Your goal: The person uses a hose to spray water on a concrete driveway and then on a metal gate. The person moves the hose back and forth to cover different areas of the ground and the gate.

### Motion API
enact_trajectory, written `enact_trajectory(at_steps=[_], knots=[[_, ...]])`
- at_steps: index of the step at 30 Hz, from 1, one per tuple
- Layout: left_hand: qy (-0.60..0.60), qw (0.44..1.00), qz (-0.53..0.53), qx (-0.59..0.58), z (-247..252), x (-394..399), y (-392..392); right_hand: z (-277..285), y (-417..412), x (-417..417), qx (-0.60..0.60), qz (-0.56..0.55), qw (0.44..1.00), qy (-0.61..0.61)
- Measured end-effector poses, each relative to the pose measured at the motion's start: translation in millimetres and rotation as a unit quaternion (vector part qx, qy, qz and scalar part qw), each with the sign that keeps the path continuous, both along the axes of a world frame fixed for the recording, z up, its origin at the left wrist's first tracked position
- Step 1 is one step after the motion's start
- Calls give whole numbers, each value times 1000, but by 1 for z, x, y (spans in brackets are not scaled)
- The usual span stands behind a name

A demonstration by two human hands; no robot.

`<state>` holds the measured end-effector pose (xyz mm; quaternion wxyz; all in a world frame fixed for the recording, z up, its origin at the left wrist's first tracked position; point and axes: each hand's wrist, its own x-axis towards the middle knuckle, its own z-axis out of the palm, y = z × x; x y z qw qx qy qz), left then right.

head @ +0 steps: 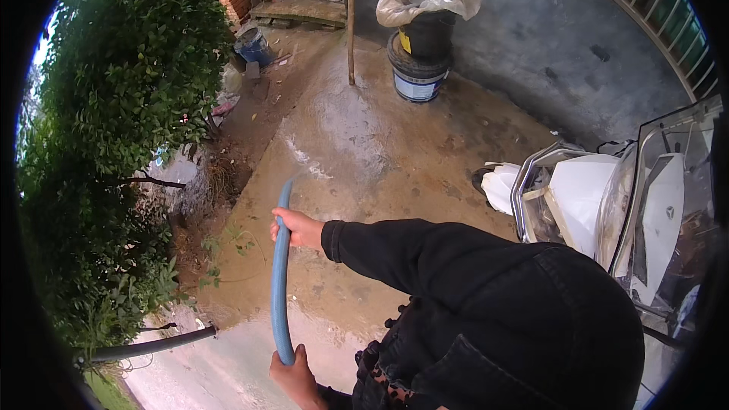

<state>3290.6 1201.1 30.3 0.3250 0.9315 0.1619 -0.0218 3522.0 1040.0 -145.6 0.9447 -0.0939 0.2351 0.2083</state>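
Observation:
A blue flexible hose (279,290) curves upright through the middle of the view over wet concrete. My right hand (296,229), at the end of an outstretched black sleeve, grips it a little below its upper end. Lower down, my left hand (293,376) is closed around the same hose near the bottom edge; the rest of the hose below that hand is hidden. Beyond the hose's open end, a whitish streak of water (307,158) lies on the wet concrete ground (336,199).
Stacked buckets (418,77) topped with a plastic bag stand by the grey wall (529,28). A wooden pole (351,23) rises nearby. Leafy bushes (131,68), a blue bucket (254,47) and a dark pipe (154,346) are left; a vehicle with a clear windshield (672,182) is right.

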Motion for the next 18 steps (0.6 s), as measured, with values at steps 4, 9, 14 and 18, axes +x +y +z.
enact_trajectory(at_steps=[4,9,14,18], knots=[[-32,989,-57,134,34,104,-53,34,-55,98,39,-7,998,42],[-139,954,-154,218,52,232,-118,57,-135,239,104,-33,994,-1],[-151,979,-45,131,49,388,-184,65,-214,360,122,-59,991,-6],[-216,954,-98,182,41,515,-217,76,-288,464,50,-63,997,0]])
